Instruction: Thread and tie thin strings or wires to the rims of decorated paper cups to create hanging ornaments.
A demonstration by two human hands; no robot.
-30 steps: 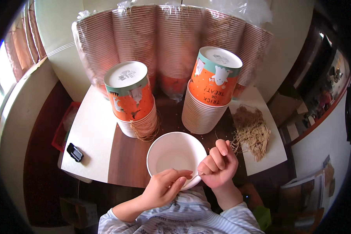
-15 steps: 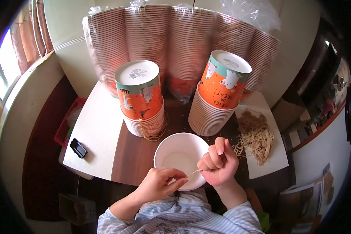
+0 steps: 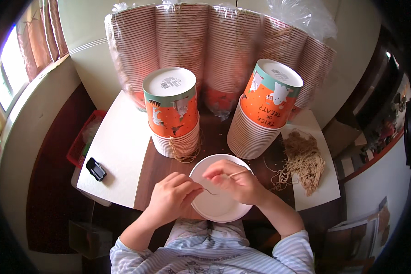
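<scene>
- While both hands meet above its near edge, the table shows brown in the middle and white at both ends.
- Clear-wrapped stacks of cups stand in a row along the table's far edge.
- Two shorter upside-down stacks, the right stack and the left stack, partly block that row.
- At the middle of the table's near edge, a white tub faces mouth up, its rim partly hidden by the hands.
- The right hand bends inward over the tub, fingers curled leftward and blurred; I cannot tell whether they grip anything.
- The left hand arches at the tub's left rim, thumb and forefinger pinched together.
- A tangled twine heap lies toward the table's right edge.
- Cord loops hang against the left stack, low down.
- A small black case lies near the table's left edge.
- A pale cord crosses a right-hand finger.
- Between the left fingertips, a thin strand pokes out over the tub's mouth.
</scene>
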